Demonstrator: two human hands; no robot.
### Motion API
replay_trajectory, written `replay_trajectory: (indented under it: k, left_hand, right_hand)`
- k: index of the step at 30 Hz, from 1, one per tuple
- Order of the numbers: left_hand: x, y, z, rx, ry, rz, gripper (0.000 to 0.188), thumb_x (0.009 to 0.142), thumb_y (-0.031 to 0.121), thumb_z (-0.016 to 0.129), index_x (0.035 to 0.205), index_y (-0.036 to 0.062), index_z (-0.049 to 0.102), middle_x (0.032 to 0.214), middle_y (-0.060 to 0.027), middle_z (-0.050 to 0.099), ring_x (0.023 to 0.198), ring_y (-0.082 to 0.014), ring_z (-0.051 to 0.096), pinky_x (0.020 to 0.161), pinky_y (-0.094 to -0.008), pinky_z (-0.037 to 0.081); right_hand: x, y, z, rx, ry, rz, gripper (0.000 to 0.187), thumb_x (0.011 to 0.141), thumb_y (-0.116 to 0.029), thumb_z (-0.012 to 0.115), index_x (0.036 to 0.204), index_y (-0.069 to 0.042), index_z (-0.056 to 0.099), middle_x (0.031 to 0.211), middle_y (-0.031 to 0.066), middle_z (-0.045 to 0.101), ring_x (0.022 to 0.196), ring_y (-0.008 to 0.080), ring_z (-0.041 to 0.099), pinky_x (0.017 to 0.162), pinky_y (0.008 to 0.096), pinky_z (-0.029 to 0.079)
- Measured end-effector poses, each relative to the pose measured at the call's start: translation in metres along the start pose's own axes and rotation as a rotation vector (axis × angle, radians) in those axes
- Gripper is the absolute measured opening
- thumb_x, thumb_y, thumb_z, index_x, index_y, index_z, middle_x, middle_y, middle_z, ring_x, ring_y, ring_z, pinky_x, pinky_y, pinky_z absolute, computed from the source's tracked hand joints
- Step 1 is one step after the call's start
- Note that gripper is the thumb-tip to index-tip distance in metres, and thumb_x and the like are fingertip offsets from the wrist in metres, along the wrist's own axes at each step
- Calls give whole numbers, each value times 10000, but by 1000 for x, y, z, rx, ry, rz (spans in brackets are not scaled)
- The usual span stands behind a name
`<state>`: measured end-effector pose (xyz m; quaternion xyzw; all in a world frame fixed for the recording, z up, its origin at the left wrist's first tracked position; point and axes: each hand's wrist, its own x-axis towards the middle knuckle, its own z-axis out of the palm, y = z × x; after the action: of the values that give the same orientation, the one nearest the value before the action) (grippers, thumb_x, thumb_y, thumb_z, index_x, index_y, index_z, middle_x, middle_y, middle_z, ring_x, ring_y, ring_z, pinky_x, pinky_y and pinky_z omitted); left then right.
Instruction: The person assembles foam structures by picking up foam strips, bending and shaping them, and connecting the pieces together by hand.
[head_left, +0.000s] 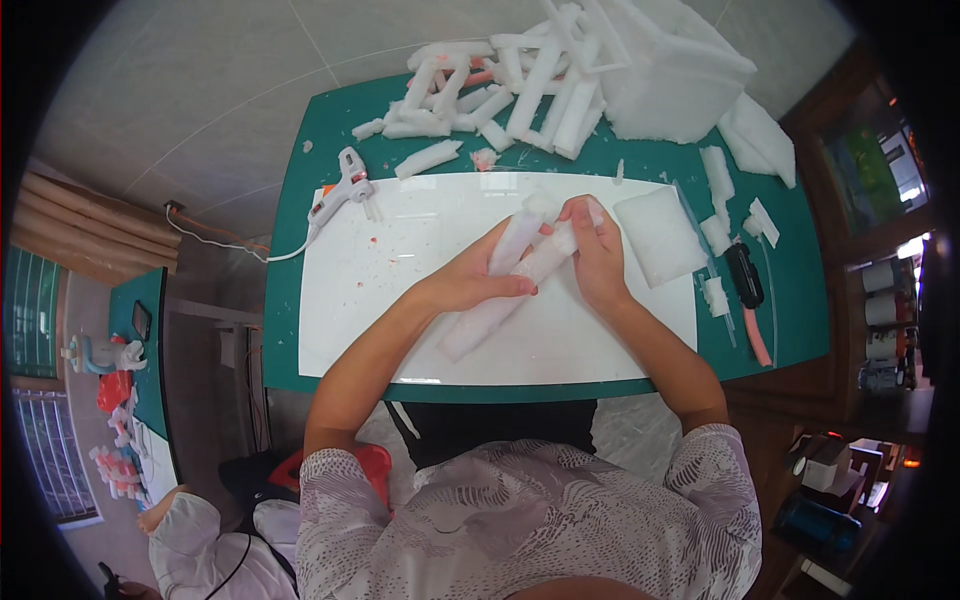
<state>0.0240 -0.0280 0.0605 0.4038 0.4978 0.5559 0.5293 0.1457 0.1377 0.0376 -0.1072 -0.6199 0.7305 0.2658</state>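
Observation:
Over the white board (360,330), my left hand (470,275) is closed around a white foam strip (515,240), its thumb lying across a longer foam piece (480,320). That longer piece slants from the lower left up to my right hand (597,250). My right hand's fingers are bent and pressed together at its upper end. The two strips lie close side by side; whether they are joined there cannot be made out. A flat white foam slab (660,238) lies just right of my right hand.
A white glue gun (342,190) with a cable lies at the board's upper left. Foam strips (440,105) and a large foam block (670,75) are piled at the back. A black-and-pink tool (745,280) lies right. Another person (210,545) is at lower left.

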Motion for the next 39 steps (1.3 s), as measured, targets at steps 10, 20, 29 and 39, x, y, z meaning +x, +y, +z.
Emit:
replay_trajectory:
  k: [10,20,29,39]
  left_hand:
    - [-11,-5,-8,361,137,120,748,803,147,747,1443,97,362,1319,-113,507,1194,-211,499,1028,-343,396]
    - [-9,0,-18,445,226,18,703,776,181,776,1380,79,432,1241,-119,567,1160,-204,538,1008,-326,400]
    - [-6,3,-9,501,225,-45,632,811,180,733,1372,56,471,1275,-134,577,1165,-228,541,1032,-325,390]
    - [-7,-5,-18,188,82,-26,604,870,123,680,1406,41,414,1232,-101,586,1147,-176,550,996,-330,425]
  right_hand:
    - [7,-26,-14,-322,-278,159,97,957,-130,597,950,-40,562,920,5,576,786,76,530,682,216,440]
    - [8,-9,-7,-491,-445,-89,289,859,-68,702,1146,-71,664,1066,38,656,905,124,602,748,250,482]
    - [2,-11,0,-673,-342,-199,247,853,-150,731,1074,-47,691,1039,80,717,924,169,663,695,278,478]
    - [6,-11,-10,-397,-360,135,172,881,-140,722,1003,-19,703,942,76,713,814,85,607,676,238,481]
